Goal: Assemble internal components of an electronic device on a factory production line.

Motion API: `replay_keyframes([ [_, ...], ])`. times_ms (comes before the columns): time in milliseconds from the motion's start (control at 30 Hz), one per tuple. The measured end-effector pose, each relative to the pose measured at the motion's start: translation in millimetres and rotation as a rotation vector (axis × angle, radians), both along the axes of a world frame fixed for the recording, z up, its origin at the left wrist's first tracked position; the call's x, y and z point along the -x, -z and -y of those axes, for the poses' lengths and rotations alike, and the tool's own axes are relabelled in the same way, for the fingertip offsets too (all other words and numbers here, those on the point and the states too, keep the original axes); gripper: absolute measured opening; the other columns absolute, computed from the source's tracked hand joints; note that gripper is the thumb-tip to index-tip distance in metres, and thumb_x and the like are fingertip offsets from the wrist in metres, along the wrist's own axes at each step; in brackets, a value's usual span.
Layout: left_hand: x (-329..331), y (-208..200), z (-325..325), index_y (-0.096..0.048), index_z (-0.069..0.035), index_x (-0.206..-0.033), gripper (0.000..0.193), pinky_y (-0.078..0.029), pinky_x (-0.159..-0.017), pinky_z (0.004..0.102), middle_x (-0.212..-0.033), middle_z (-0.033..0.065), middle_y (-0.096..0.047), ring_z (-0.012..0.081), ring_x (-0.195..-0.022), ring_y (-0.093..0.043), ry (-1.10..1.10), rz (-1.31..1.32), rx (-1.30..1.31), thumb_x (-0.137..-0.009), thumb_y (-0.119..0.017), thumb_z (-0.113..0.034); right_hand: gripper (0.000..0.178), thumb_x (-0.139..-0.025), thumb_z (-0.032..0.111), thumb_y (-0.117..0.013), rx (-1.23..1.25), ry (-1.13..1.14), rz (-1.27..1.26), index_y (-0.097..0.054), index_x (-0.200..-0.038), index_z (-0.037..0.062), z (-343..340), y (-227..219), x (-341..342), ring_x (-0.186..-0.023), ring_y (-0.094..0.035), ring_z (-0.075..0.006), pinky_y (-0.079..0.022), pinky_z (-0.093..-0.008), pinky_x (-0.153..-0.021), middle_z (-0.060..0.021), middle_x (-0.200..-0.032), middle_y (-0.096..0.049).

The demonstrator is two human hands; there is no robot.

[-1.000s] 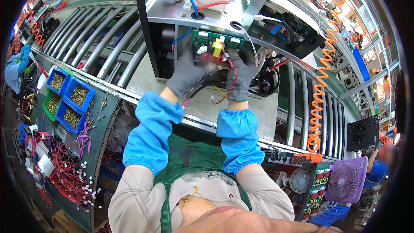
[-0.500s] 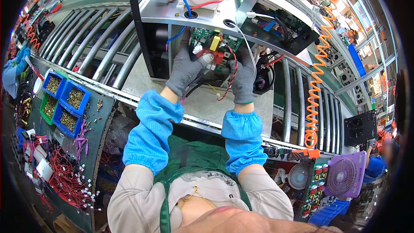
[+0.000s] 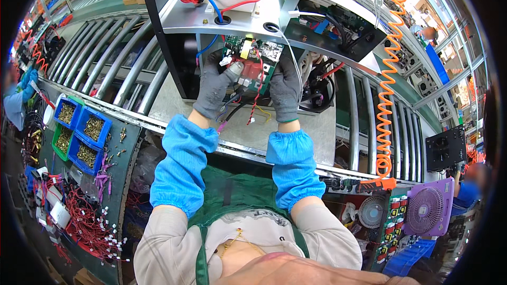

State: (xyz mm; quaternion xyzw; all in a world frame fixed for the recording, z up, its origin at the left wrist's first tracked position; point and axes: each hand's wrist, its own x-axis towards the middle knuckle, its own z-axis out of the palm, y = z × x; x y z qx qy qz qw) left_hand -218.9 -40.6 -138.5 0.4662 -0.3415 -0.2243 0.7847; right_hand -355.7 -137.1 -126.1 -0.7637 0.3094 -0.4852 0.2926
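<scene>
Dark capital letters [image 3: 263,213] stand partly legible on the beige shirt [image 3: 240,221]

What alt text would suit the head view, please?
A gloved left hand grips a green circuit board, the right hand at its edge, below a metal shelf at a roller conveyor. Blue and green bins sit left; a coiled orange hose hangs right.

Your gloves [image 3: 285,92] look like matt knitted cloth, your sleeve covers [image 3: 183,159] wrinkled cloth. At twelve o'clock the shelf [image 3: 245,21] is smooth, shiny metal; the rollers [image 3: 155,89] at ten are glossy metal, the bins [image 3: 99,164] at nine plastic.
</scene>
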Motion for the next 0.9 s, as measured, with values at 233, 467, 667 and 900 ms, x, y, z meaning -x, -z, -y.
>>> replay_keyframes([
  [233,-11,13,3,-0.054,-0.004,-0.114,0.041,-0.047,-0.081,0.0278,-0.105,0.0069,-0.059,0.0139,-0.094,-0.055,0.023,-0.035,0.045,-0.080,-0.071,-0.021,0.027,-0.090,0.017,-0.053,0.127,-0.136,0.023,-0.060,-0.112,0.0047,7,2,3,-0.096,-0.060,-0.0323,-0.046,-0.0354,-0.085,-0.0161,-0.105,-0.063],
  [467,2,-7,-1,-0.056,-0.004,-0.111,0.037,-0.047,-0.080,0.0279,-0.100,0.0053,-0.061,0.0145,-0.090,-0.057,-0.009,0.049,0.024,-0.081,-0.070,-0.021,0.026,-0.089,0.012,-0.049,0.165,-0.176,0.025,-0.060,-0.111,0.0066,3,-6,8,-0.092,-0.060,-0.0336,-0.047,-0.0370,-0.082,-0.0156,-0.104,-0.063],
  [667,8,-1,10,-0.057,-0.002,-0.104,0.036,-0.048,-0.075,0.0302,-0.093,0.0082,-0.063,0.0162,-0.084,-0.058,-0.223,0.307,-0.053,-0.078,-0.073,-0.021,0.042,-0.084,0.010,-0.054,-0.225,-0.433,0.191,-0.048,-0.124,-0.0016,3,-17,11,-0.098,-0.059,-0.0331,-0.047,-0.0358,-0.086,-0.0225,-0.109,-0.061],
  [900,12,0,6,-0.055,0.000,-0.104,0.044,-0.049,-0.076,0.0311,-0.094,0.0095,-0.063,0.0178,-0.086,-0.060,-0.316,0.348,-0.154,-0.074,-0.077,-0.024,0.029,-0.079,0.018,-0.067,0.558,0.115,-0.169,-0.061,-0.105,0.0064,-24,-46,24,-0.087,-0.059,-0.0352,-0.049,-0.0397,-0.075,-0.0174,-0.095,-0.060],
])
